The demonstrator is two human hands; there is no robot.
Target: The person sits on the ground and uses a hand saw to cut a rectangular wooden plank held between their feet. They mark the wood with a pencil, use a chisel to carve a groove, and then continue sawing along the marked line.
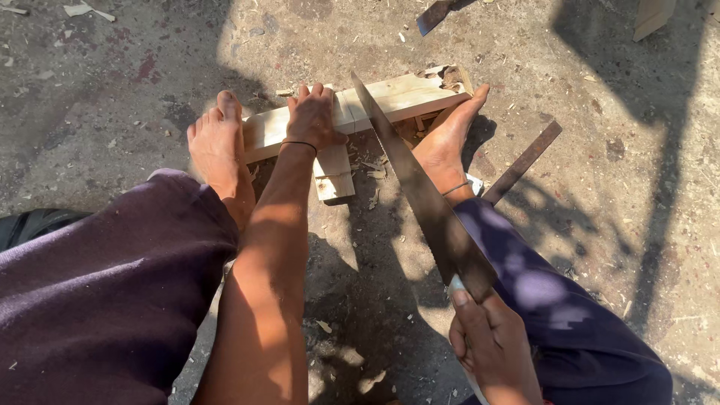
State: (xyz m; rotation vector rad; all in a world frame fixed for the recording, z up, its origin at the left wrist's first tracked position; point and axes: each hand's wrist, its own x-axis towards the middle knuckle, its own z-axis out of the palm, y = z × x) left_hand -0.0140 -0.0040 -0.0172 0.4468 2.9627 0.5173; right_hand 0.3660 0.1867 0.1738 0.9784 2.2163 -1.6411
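Observation:
A pale wooden plank lies across a short wooden block on the ground. My left hand presses down on the plank near its middle. My right hand grips the handle of a long hand saw, whose blade slants up to the plank just right of my left hand. My bare left foot rests against the plank's left end and my bare right foot against its right end.
The ground is rough concrete strewn with wood chips and sawdust. A rusty flat metal bar lies right of my right foot. Another dark metal piece and a wood offcut lie at the top.

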